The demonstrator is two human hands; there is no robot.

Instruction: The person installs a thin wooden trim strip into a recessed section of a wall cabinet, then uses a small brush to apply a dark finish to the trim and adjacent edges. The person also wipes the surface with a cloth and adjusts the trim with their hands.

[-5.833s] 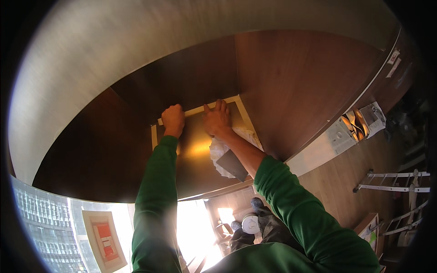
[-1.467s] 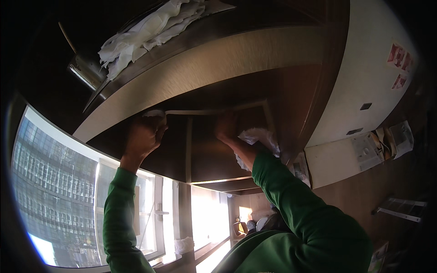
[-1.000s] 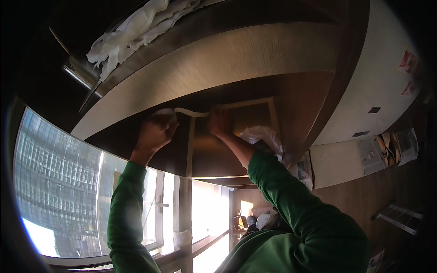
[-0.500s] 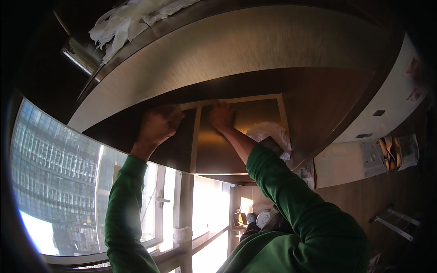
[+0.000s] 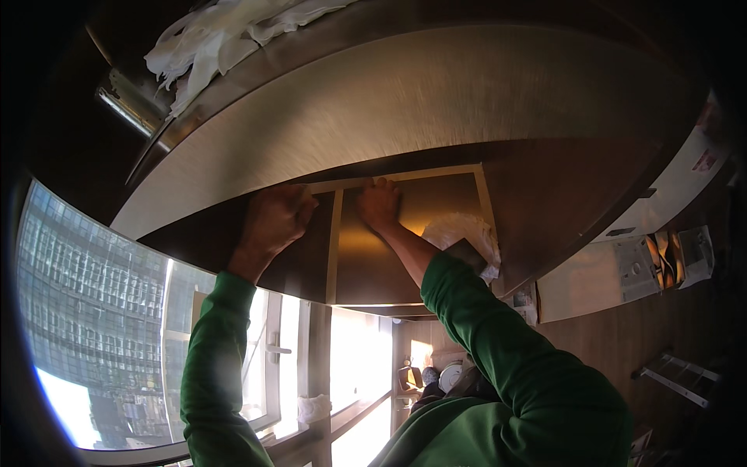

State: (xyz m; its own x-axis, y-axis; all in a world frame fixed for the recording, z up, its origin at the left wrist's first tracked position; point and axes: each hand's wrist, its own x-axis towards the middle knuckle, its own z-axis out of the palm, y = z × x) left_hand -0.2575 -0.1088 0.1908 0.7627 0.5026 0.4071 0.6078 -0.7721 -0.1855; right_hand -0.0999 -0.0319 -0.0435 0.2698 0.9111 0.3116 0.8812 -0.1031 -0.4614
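Pale masking tape (image 5: 440,171) runs along the upper edge of a dark brown panel (image 5: 420,265), with further strips down its middle and right side. At the left end of the upper strip, my left hand (image 5: 274,222) is closed, its fingers curled on the tape. My right hand (image 5: 379,206) is closed too, fingertips bent against the same strip just right of the middle one. The short length between my hands follows the edge. Beside my right forearm are crumpled white plastic film (image 5: 443,229) and a dark flat square piece (image 5: 467,253), partly hidden by my sleeve.
A broad brushed-metal surface (image 5: 436,86) curves above the panel. Crumpled white sheeting (image 5: 210,47) lies at the upper left near a shiny metal cylinder (image 5: 128,109). A window (image 5: 93,311) stands at left. On the wooden floor at lower right is a small ladder (image 5: 677,377).
The view has shifted slightly, so the panel's upper edge sits a little lower. My left hand has turned slightly and shows more sharply. My right hand stays at about the same spot on the tape.
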